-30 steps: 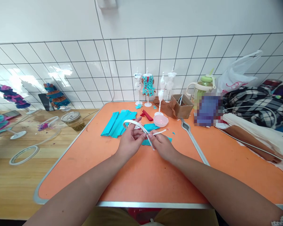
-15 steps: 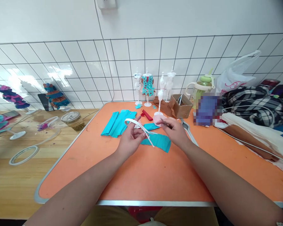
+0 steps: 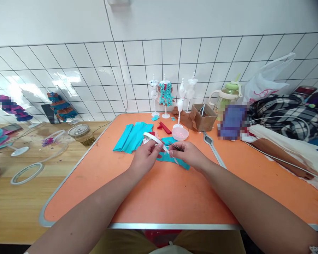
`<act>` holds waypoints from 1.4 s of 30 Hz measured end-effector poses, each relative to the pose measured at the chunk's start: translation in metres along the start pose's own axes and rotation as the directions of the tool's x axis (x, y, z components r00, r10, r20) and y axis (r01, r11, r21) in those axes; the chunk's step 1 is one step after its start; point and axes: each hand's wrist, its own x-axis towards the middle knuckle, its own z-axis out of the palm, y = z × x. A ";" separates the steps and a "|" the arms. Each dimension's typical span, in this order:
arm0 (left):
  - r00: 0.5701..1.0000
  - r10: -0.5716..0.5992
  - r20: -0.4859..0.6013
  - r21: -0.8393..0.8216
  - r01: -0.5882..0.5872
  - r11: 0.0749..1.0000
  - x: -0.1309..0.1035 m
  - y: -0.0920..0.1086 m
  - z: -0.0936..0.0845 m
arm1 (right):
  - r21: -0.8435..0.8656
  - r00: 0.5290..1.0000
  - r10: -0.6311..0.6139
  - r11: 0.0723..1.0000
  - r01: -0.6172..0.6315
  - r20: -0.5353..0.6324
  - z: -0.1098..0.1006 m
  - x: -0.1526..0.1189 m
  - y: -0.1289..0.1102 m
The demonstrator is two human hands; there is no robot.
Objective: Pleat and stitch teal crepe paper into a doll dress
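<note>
My left hand (image 3: 146, 157) is closed on a narrow roll of white tape (image 3: 150, 136), held on edge above the orange table. A strip of the tape runs from the roll toward my right hand (image 3: 188, 153). That hand's fingers grip small dark scissors (image 3: 178, 148), largely hidden, with the pointed end toward the tape. Below both hands lies a strip of turquoise crepe paper (image 3: 184, 164); a larger turquoise sheet (image 3: 131, 138) is spread to the left. Just beyond my right hand is a pink bowl (image 3: 180, 133).
Small white mannequins (image 3: 192, 88) stand by the tiled wall, one dressed in turquoise ruffles (image 3: 165, 94). Red paper (image 3: 164, 128), a cardboard box (image 3: 205, 121) and a grey strap-like object (image 3: 214, 150) lie on the orange table (image 3: 175, 201). Leftward are a jar (image 3: 82, 134) and another tape roll (image 3: 27, 173).
My right hand has moved left and down from beside the pink bowl to the tape, bringing the scissors close to it. The tape roll has turned slightly. Another person's hand appears at the left edge.
</note>
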 end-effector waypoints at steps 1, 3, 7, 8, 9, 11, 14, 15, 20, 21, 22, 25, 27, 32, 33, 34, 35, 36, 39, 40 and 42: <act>1.000 0.001 -0.011 0.043 -0.001 0.999 0.001 -0.001 -0.002 | 0.009 1.000 0.004 1.000 -0.004 0.006 0.000 0.000 0.000; 1.000 0.007 -0.024 0.114 -0.005 0.993 0.002 -0.002 -0.006 | 0.001 1.000 0.004 1.000 -0.004 -0.005 0.001 -0.001 0.000; 1.000 -0.002 -0.014 0.074 0.003 0.997 0.003 0.003 -0.003 | 0.039 0.999 0.032 0.999 -0.033 0.016 0.003 -0.002 -0.002; 1.000 -0.016 -0.012 0.009 0.017 1.000 0.003 0.004 -0.001 | 0.076 0.998 0.051 0.996 -0.054 0.041 0.003 -0.002 -0.003; 0.999 -0.037 -0.010 -0.068 0.036 0.997 0.003 0.006 0.001 | 0.116 0.995 0.070 0.990 -0.077 0.064 0.004 -0.002 -0.003; 0.996 -0.091 0.005 -0.208 0.090 0.974 0.002 0.010 0.004 | 0.186 0.991 0.104 0.975 -0.119 0.088 0.005 -0.003 -0.004; 0.985 -0.156 0.075 -0.313 0.172 0.934 0.002 0.013 0.006 | 0.234 0.989 0.135 0.961 -0.147 0.067 0.006 -0.002 -0.004; 0.982 -0.160 0.100 -0.326 0.184 0.928 0.001 0.013 0.005 | 0.239 0.989 0.133 0.960 -0.143 0.057 0.006 -0.002 -0.003; 0.989 -0.126 0.081 -0.340 0.147 0.929 0.002 0.012 0.003 | 0.205 0.997 0.071 0.976 -0.073 0.019 0.007 -0.002 -0.001; 0.990 -0.126 0.068 -0.329 0.141 0.934 0.003 0.011 0.004 | 0.189 0.998 0.061 0.980 -0.061 0.007 0.007 -0.002 -0.001; 0.990 -0.127 0.060 -0.314 0.139 0.939 0.003 0.011 0.004 | 0.171 0.999 0.051 0.984 -0.049 -0.003 0.008 -0.003 -0.001; 0.991 -0.131 0.041 -0.251 0.137 0.958 0.004 0.010 0.004 | 0.092 0.999 0.018 0.996 -0.016 -0.030 0.009 -0.002 0.000; 0.991 -0.127 0.037 -0.210 0.132 0.969 0.004 0.009 0.005 | -0.024 0.998 -0.008 1.000 0.006 -0.066 0.010 -0.003 0.000; 0.994 -0.109 0.009 -0.185 0.109 0.977 0.006 0.006 0.004 | -0.383 0.951 -0.223 0.915 0.128 -0.215 0.012 -0.006 -0.001; 0.994 -0.105 -0.013 -0.192 0.100 0.976 0.007 0.006 0.003 | -0.411 0.932 -0.278 0.897 0.164 -0.234 0.012 -0.007 -0.002; 0.994 -0.100 -0.039 -0.203 0.090 0.975 0.007 0.006 0.001 | -0.422 0.913 -0.320 0.885 0.194 -0.251 0.012 -0.009 -0.003; 0.993 -0.098 -0.065 -0.219 0.082 0.972 0.008 0.006 0.000 | -0.423 0.898 -0.349 0.880 0.216 -0.267 0.011 -0.010 -0.003; 0.992 -0.097 -0.086 -0.237 0.074 0.969 0.009 0.007 -0.002 | -0.419 0.889 -0.363 0.879 0.227 -0.280 0.011 -0.010 -0.004; 0.989 -0.100 -0.108 -0.289 0.065 0.955 0.010 0.009 -0.004 | -0.409 0.918 -0.313 0.892 0.195 -0.246 0.007 -0.012 -0.006; 0.989 -0.104 -0.101 -0.304 0.069 0.950 0.010 0.009 -0.004 | -0.398 0.943 -0.263 0.902 0.166 -0.203 0.006 -0.011 -0.006; 0.990 -0.116 -0.079 -0.335 0.083 0.939 0.009 0.009 -0.002 | -0.354 0.984 -0.141 0.930 0.095 -0.106 0.004 -0.011 -0.005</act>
